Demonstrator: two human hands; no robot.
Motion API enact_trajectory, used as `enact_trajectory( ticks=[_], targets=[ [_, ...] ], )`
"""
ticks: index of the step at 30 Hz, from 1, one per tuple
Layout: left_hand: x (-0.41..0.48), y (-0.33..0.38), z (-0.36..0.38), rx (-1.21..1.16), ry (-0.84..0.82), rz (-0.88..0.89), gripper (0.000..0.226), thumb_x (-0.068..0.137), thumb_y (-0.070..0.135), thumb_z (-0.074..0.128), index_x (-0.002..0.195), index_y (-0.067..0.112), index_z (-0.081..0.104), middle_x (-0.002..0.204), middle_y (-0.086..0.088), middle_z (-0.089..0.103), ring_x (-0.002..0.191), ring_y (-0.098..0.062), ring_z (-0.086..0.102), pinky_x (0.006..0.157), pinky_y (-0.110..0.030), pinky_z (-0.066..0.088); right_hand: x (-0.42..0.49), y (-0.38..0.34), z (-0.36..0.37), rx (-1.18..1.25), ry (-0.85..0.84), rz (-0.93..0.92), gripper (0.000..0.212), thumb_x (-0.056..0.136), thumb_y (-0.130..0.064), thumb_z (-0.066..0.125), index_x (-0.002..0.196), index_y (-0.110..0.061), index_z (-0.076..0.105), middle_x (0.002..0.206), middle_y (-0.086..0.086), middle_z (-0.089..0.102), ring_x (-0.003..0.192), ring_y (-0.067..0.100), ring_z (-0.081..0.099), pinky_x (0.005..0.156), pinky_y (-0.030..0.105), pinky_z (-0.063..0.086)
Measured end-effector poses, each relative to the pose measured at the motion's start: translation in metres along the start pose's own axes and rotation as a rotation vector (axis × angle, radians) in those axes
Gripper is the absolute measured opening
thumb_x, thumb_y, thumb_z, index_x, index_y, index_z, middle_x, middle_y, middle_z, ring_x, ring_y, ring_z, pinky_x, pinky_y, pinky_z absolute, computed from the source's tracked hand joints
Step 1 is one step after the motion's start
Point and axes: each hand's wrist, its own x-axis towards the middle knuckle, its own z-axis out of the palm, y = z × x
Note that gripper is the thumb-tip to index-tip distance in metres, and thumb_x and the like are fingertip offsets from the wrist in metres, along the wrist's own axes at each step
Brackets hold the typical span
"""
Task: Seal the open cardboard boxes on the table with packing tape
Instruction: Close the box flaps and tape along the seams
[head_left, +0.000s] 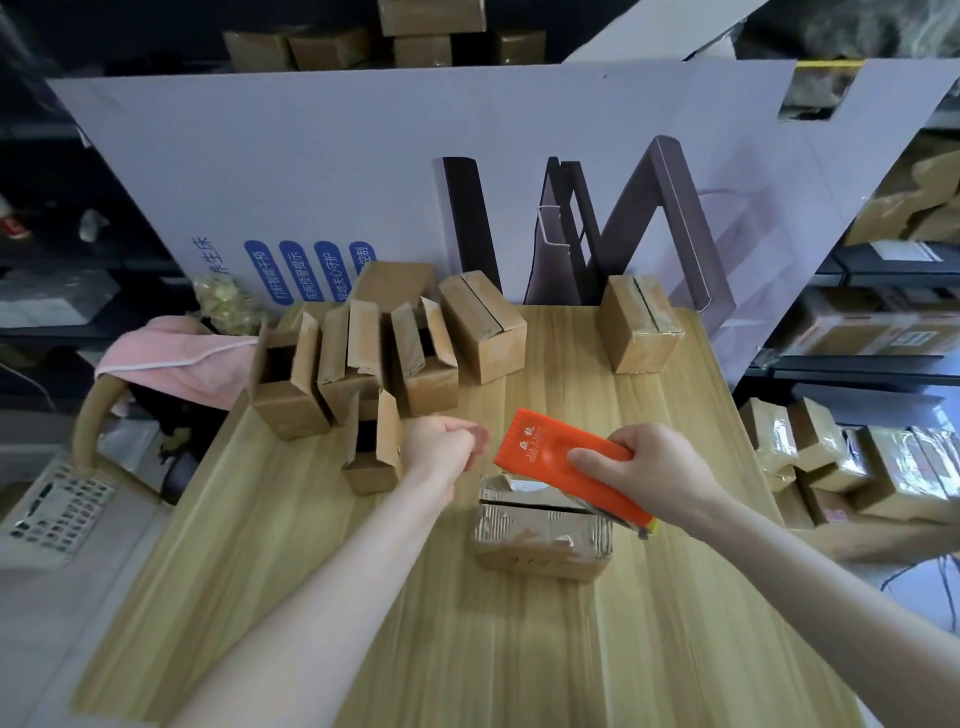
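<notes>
Four open cardboard boxes (288, 400), maybe more in that huddle, stand flaps-up on the left of the smooth wood-grain table (363, 623). Two closed boxes (483, 332) sit behind. The left hand (444, 441) hovers, curled into a fist, nothing visible in it. Just below, between the hands, lies one taped box (543, 530), crinkly and glossy. The right hand (649, 467) grips the flat orange plastic tape dispenser (545, 452) over it.

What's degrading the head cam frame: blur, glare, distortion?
Head view: motion blur smears the left hand at its fingertips; the right hand and orange tape dispenser look sharper. Head view: glare streaks the taped top of the nearest box. Head view: wide-angle bowing splays the table edges; the side shelves are dim and soft.
</notes>
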Motion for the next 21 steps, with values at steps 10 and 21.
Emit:
enact_trajectory(
  ticks=[10,21],
  targets=[
    [0.023,-0.080,-0.026,-0.026,0.166,-0.148,0.010,0.080,0.012,0.075,0.078,0.003,0.072,0.060,-0.005,0.067,0.050,-0.016,0.053,0.059,-0.027,0.050,0.010,0.066,-0.015,-0.383,-0.044,0.155,0.044,0.073,-0.068,0.065,0.067,-0.024,0.065,0.062,-0.007,0.065,0.051,0.012,0.065,0.040,0.023,0.044],
    [0.051,-0.113,-0.016,0.050,0.189,-0.158,0.015,0.081,0.023,0.076,0.076,0.009,0.072,0.064,-0.001,0.070,0.054,-0.014,0.059,0.062,-0.029,0.055,0.052,0.056,0.018,-0.601,-0.158,0.164,0.049,0.073,-0.073,0.060,0.088,-0.026,0.064,0.080,-0.010,0.061,0.070,0.010,0.060,0.061,0.026,0.051]
  ],
)
